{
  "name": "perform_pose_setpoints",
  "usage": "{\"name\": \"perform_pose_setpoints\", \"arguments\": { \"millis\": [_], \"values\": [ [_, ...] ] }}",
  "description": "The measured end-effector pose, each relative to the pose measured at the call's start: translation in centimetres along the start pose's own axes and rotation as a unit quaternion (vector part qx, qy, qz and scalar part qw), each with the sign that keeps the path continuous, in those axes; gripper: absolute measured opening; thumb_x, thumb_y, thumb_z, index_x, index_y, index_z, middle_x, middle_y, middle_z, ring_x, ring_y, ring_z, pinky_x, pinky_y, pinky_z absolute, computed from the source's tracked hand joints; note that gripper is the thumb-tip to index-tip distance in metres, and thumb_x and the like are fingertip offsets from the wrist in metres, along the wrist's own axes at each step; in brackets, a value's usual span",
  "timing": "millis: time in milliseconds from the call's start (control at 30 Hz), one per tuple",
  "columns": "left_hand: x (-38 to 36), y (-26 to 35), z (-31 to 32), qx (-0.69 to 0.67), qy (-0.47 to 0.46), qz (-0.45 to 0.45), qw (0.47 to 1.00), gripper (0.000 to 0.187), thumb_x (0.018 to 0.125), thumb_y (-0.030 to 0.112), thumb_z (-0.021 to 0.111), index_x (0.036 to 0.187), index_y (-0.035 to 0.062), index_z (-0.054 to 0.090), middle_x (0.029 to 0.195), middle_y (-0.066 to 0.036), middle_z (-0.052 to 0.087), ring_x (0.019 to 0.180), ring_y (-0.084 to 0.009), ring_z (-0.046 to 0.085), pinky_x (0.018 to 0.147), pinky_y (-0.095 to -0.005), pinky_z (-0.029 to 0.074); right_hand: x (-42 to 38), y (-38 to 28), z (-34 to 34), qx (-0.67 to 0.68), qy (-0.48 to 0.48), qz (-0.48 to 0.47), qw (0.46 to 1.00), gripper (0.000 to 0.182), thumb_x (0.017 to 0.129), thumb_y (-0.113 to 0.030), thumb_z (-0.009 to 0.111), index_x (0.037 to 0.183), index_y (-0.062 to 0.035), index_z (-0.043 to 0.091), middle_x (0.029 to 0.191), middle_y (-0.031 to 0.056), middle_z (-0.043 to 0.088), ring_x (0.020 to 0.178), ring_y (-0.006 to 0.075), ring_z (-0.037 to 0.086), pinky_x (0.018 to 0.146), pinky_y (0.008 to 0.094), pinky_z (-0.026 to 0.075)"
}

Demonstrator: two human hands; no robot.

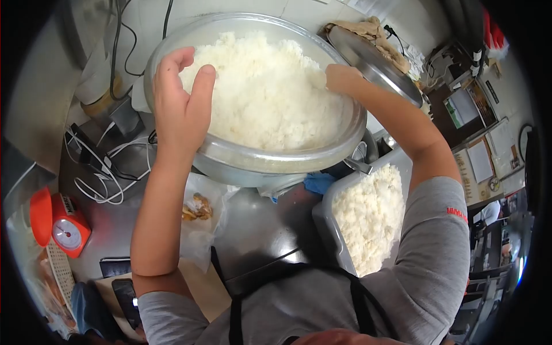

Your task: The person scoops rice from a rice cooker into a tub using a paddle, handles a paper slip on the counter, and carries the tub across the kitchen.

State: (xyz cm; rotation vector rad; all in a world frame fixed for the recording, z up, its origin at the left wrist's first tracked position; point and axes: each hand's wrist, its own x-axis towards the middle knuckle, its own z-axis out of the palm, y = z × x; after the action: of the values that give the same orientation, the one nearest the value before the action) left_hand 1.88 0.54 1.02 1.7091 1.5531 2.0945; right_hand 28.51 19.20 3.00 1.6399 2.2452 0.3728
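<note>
A large round metal bowl stands in front of me, heaped with white cooked rice. Over its left side, above the rim, my left hand is open, thumb and fingers apart, holding nothing that I can see. My right hand is closed at the right side of the rice. Its fingertips face away from me, and whatever it may grip is hidden in or behind the rice. Below on the right, a grey plastic tub holds more white rice.
Behind the bowl on the right leans a round metal lid with a brown cloth. At left are an orange kitchen scale and white cables. A plastic bag with brown food and a blue cloth lie near the bowl.
</note>
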Motion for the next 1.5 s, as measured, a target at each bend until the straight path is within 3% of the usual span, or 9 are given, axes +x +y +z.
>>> {"name": "perform_pose_setpoints", "arguments": {
  "millis": [267, 367, 567, 667, 767, 967, 1167, 1267, 1500],
  "values": [
    [-0.2, -0.1, -0.1, 0.035, 0.015, -0.001, 0.999, 0.033, 0.074, 0.019, 0.057, 0.100, -0.0006, 0.049, 0.097, -0.014, 0.052, 0.093, -0.0261, 0.047, 0.083, -0.0355, 0.035, -4.1, -1.0, -0.7, -0.043, 0.015, -0.015, 0.999, 0.023, 0.073, -0.009, 0.047, 0.089, -0.0017, 0.061, 0.088, 0.0132, 0.062, 0.082, 0.0281, 0.061, 0.070, 0.0370, 0.049],
    [-0.2, 0.0, 0.0, 0.044, 0.008, -0.003, 0.999, 0.033, 0.074, 0.019, 0.058, 0.100, -0.0002, 0.050, 0.096, -0.014, 0.052, 0.093, -0.0257, 0.047, 0.083, -0.0352, 0.035, -5.9, -1.3, -2.5, -0.042, -0.033, -0.021, 0.998, 0.029, 0.076, -0.015, 0.045, 0.102, -0.0094, 0.055, 0.095, 0.0107, 0.059, 0.089, 0.0266, 0.057, 0.076, 0.0373, 0.045],
    [0.1, -0.3, -0.1, 0.034, 0.007, -0.010, 0.999, 0.032, 0.074, 0.018, 0.058, 0.100, 0.0001, 0.050, 0.096, -0.013, 0.052, 0.093, -0.0248, 0.047, 0.083, -0.0345, 0.035, -1.1, -3.7, 1.2, 0.026, 0.036, -0.139, 0.989, 0.034, 0.077, -0.024, 0.047, 0.109, -0.0130, 0.053, 0.098, 0.0098, 0.058, 0.093, 0.0257, 0.055, 0.077, 0.0377, 0.044],
    [-0.1, -0.4, -0.1, 0.035, 0.012, -0.016, 0.999, 0.033, 0.074, 0.019, 0.058, 0.099, 0.0001, 0.050, 0.096, -0.013, 0.053, 0.093, -0.0247, 0.047, 0.083, -0.0345, 0.035, -2.4, -3.6, 1.6, 0.060, 0.084, -0.162, 0.981, 0.027, 0.074, -0.017, 0.049, 0.099, -0.0107, 0.057, 0.096, 0.0092, 0.060, 0.092, 0.0246, 0.056, 0.078, 0.0367, 0.045],
    [-0.1, -0.3, -0.2, 0.045, 0.015, -0.010, 0.999, 0.033, 0.073, 0.019, 0.058, 0.099, 0.0002, 0.050, 0.095, -0.013, 0.053, 0.093, -0.0251, 0.047, 0.083, -0.0349, 0.035, -5.7, -4.6, -1.9, -0.010, -0.014, -0.134, 0.991, 0.026, 0.075, -0.018, 0.049, 0.099, -0.0107, 0.057, 0.093, 0.0098, 0.060, 0.089, 0.0258, 0.057, 0.076, 0.0376, 0.045],
    [-0.2, -0.5, -0.1, 0.048, 0.017, 0.006, 0.999, 0.032, 0.073, 0.019, 0.059, 0.098, 0.0007, 0.050, 0.095, -0.013, 0.053, 0.092, -0.0258, 0.047, 0.083, -0.0355, 0.035, -7.8, -4.8, -3.0, 0.012, -0.030, -0.124, 0.992, 0.025, 0.075, -0.022, 0.051, 0.097, -0.0105, 0.057, 0.091, 0.0108, 0.060, 0.087, 0.0272, 0.057, 0.074, 0.0393, 0.045],
    [-0.3, -0.6, 0.1, 0.033, 0.027, 0.008, 0.999, 0.032, 0.073, 0.019, 0.059, 0.098, 0.0007, 0.050, 0.094, -0.013, 0.053, 0.092, -0.0262, 0.047, 0.082, -0.0355, 0.035, -7.1, -9.0, -0.1, 0.171, 0.086, -0.327, 0.925, 0.031, 0.076, -0.028, 0.051, 0.100, -0.0098, 0.055, 0.085, 0.0152, 0.060, 0.079, 0.0311, 0.057, 0.069, 0.0393, 0.045],
    [-0.1, -1.0, -0.1, 0.029, 0.038, 0.006, 0.999, 0.031, 0.073, 0.018, 0.058, 0.098, 0.0003, 0.050, 0.094, -0.013, 0.053, 0.092, -0.0265, 0.047, 0.082, -0.0355, 0.035, -7.3, -10.6, -2.3, 0.204, -0.022, -0.309, 0.929, 0.031, 0.075, -0.028, 0.052, 0.098, -0.0068, 0.056, 0.084, 0.0164, 0.059, 0.077, 0.0318, 0.057, 0.067, 0.0393, 0.044],
    [-0.1, -0.8, -0.4, 0.027, 0.044, 0.006, 0.999, 0.031, 0.074, 0.017, 0.055, 0.099, -0.0011, 0.049, 0.095, -0.015, 0.052, 0.093, -0.0277, 0.046, 0.083, -0.0359, 0.035, -7.2, -8.0, -1.4, 0.341, -0.031, -0.368, 0.865, 0.027, 0.072, -0.019, 0.060, 0.092, -0.0013, 0.057, 0.069, 0.0131, 0.058, 0.062, 0.0216, 0.055, 0.060, 0.0311, 0.043]
  ]
}}
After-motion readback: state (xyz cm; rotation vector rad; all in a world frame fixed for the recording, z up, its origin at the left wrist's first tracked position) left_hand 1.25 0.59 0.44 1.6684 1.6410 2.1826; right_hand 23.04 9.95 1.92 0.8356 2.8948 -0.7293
